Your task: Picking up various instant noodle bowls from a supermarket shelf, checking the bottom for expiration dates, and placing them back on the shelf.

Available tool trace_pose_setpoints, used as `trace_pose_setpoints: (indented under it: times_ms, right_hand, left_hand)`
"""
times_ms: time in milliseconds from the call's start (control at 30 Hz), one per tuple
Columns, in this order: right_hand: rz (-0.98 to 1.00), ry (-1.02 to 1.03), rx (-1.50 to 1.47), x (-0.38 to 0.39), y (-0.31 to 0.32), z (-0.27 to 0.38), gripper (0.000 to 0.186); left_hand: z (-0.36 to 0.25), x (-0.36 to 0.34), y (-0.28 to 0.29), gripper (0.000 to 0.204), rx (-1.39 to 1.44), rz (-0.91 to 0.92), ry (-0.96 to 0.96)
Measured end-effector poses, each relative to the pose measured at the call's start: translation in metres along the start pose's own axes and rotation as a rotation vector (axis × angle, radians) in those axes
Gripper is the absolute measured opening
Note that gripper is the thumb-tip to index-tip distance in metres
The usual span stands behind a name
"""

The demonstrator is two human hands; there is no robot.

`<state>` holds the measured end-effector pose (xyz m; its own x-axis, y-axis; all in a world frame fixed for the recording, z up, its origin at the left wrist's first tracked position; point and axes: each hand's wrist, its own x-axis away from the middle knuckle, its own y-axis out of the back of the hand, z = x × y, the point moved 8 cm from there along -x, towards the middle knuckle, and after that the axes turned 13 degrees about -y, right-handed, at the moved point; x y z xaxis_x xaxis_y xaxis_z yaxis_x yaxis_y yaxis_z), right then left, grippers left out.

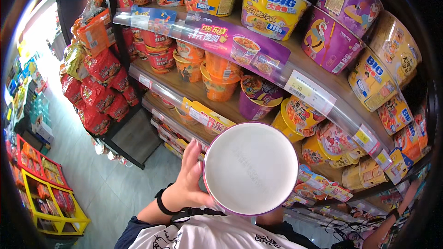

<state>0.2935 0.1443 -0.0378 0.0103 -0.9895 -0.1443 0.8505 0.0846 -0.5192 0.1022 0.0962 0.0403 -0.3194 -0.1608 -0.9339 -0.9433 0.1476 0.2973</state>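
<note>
An instant noodle tub (251,168) with a purple rim is in front of my chest, its plain white round bottom turned toward me. My left hand (190,177) grips its left side, with the fingers up along the wall and the thumb by the lower rim. A black band circles my left wrist. Behind the tub my right hand is hidden; only a bit of my right forearm (270,216) shows below it, so its fingers cannot be made out. Just beyond the tub are a purple noodle tub (258,97) and a yellow noodle tub (300,115) on the shelf.
Shelves with clear price rails (309,92) run across ahead, loaded with noodle tubs (274,9). Red noodle packs (101,87) are stacked at the shelf's left end. A yellow and red rack (55,203) stands on the grey floor (115,180). Another person's arm (408,193) is at the right edge.
</note>
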Motion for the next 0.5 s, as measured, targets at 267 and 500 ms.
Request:
trace_pose_setpoints:
  times_ms: [267, 500]
  right_hand:
    - [0.17, -0.147, -0.103, -0.01, -0.056, -0.001, 0.043]
    - [0.158, -0.109, -0.138, -0.01, -0.061, 0.011, 0.049]
  left_hand:
    - [-0.015, 0.001, -0.016, 0.075, -0.167, -0.462, -0.077]
    - [-0.033, -0.019, -0.008, 0.07, -0.325, -0.391, -0.219]
